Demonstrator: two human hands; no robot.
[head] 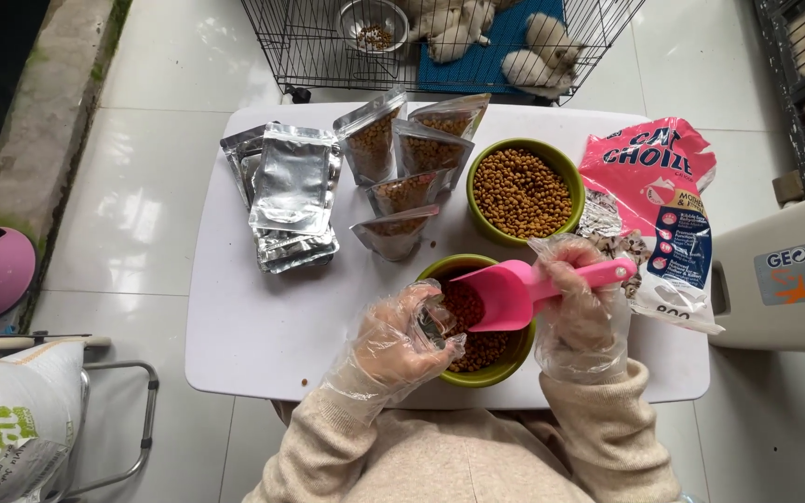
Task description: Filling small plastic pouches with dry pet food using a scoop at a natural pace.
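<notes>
The right hand (578,317), in a loose clear glove, has its grip clamped on the handle of a pink scoop (512,293) tipped over the near green bowl (505,371) of brown kibble. The left hand (401,340), gloved too, has its grip closed on a small silver pouch (432,326), held just at the bowl's rim with its mouth toward the scoop. To my eye the pour goes best if the pouch mouth stays wide and over the bowl, so strays fall back in, and the scoop tilts slowly.

The white surface (263,326) also carries a second green bowl (524,191) full of kibble, five filled pouches (402,172) standing in a cluster, a stack of flat empty pouches (291,196) and a pink feed bag (654,205) lying torn open. Beyond it, on pale floor tiles, a wire cage (328,42) holds pale, furry animals.
</notes>
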